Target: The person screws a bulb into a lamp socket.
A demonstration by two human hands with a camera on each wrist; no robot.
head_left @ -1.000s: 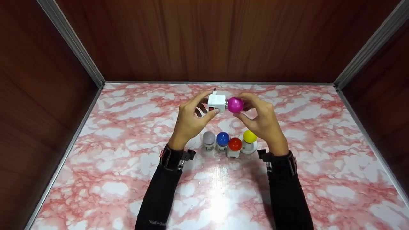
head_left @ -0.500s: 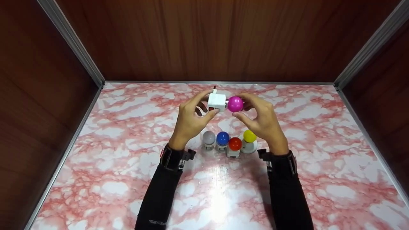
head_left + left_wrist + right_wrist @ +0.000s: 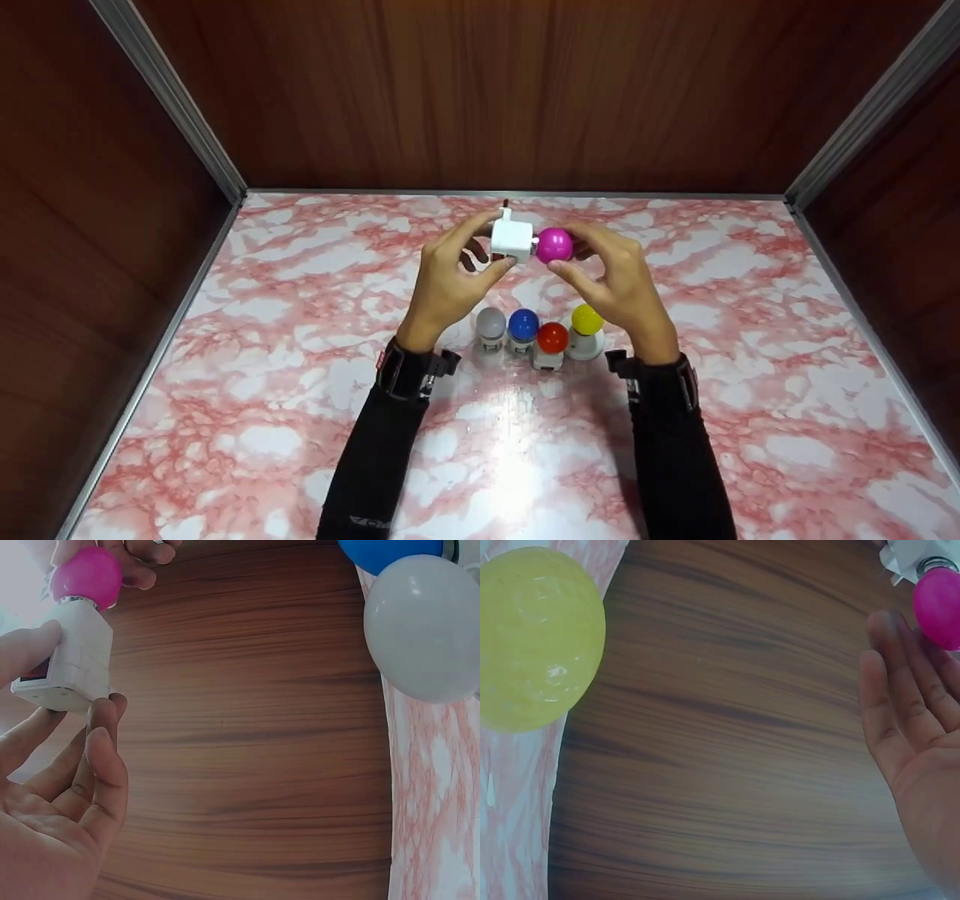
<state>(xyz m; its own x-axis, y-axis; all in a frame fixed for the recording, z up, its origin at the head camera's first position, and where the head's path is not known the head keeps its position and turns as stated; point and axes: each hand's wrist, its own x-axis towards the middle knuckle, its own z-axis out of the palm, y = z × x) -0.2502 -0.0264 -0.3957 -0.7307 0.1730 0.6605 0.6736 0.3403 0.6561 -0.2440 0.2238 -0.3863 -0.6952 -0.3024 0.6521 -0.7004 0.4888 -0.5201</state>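
Observation:
Above the table, my left hand (image 3: pixel 450 285) grips a white bulb holder (image 3: pixel 512 238) between thumb and fingers. A red switch shows low on the holder (image 3: pixel 81 645) in the left wrist view. The holder lies sideways, and a magenta light bulb (image 3: pixel 555 245) sits at its right end, with some metal screw base visible between them. My right hand (image 3: pixel 621 285) pinches the bulb's globe from the right, thumb at the front and fingers behind. In the right wrist view, fingers lie against the magenta bulb (image 3: pixel 939 607); the thumb is out of sight there.
Nearer than the hands, several bulbs stand upright in white holders: a white bulb (image 3: pixel 491 324), a blue bulb (image 3: pixel 523 325), a red bulb (image 3: pixel 553 338) and a yellow bulb (image 3: pixel 587 319). Brown wood-grain panels (image 3: pixel 480 97) enclose the marble-patterned table (image 3: pixel 285 360) at back and sides.
The holder has rolled slightly, so its red switch shows less from above. My right thumb has shifted a little on the bulb's globe. The standing bulbs have not moved.

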